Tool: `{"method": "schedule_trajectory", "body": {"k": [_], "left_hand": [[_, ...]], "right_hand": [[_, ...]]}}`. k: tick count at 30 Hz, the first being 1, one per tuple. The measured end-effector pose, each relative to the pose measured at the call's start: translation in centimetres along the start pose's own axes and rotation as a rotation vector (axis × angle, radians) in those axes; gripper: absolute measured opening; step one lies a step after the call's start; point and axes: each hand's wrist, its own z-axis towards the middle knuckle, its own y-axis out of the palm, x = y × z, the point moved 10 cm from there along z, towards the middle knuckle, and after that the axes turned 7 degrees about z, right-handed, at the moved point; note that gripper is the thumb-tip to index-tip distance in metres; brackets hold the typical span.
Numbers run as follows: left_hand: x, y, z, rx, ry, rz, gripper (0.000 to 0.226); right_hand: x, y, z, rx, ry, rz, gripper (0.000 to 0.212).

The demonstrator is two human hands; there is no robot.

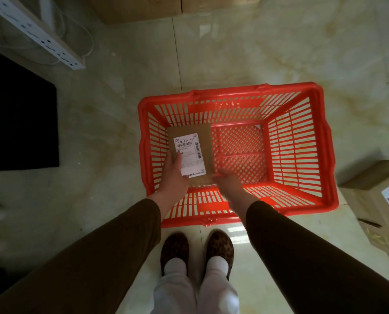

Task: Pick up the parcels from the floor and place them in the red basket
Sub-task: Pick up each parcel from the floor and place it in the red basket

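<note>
A red slatted plastic basket (302,141) stands on the tiled floor in front of my feet. Inside its left part is a small brown cardboard parcel (206,141) with a white shipping label. My left hand (174,177) grips the parcel's near left corner, thumb lying on the label. At the near right corner, my right hand (228,180) holds the parcel's edge from the side. Whether the parcel rests on the basket's bottom I cannot tell. The rest of the basket's bottom holds nothing.
More labelled cardboard parcels (379,200) lie on the floor at the right edge. Large cartons (141,9) stand at the top. A white power strip (34,30) with cables and a black mat (19,123) are on the left. My shoes (197,250) stand just behind the basket.
</note>
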Motion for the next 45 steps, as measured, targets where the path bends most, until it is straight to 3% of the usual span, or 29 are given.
{"method": "schedule_trajectory", "body": {"k": [8,17,30,35,45], "left_hand": [[5.7,-4.3,-6.4,0.061,0.077,0.073,0.065],[15.5,-3.8,-14.0,-0.044,0.197,0.232,0.046],[28.8,12.1,-22.7,-0.069,0.311,0.206,0.021],[31.4,18.5,-24.6,-0.157,0.276,0.175,0.03],[38.6,25.0,-25.7,-0.201,0.282,0.243,0.031]], "right_hand": [[-4.4,-5.3,-8.3,0.112,-0.102,0.1,0.028],[-3.0,-16.3,-17.1,0.292,-0.16,0.254,0.011],[10.2,-37.3,-23.9,0.438,-0.079,0.422,0.016],[14.0,-44.0,-24.6,0.521,-0.035,0.501,0.015],[16.2,-51.2,-23.3,0.513,-0.03,0.579,0.015]]}}
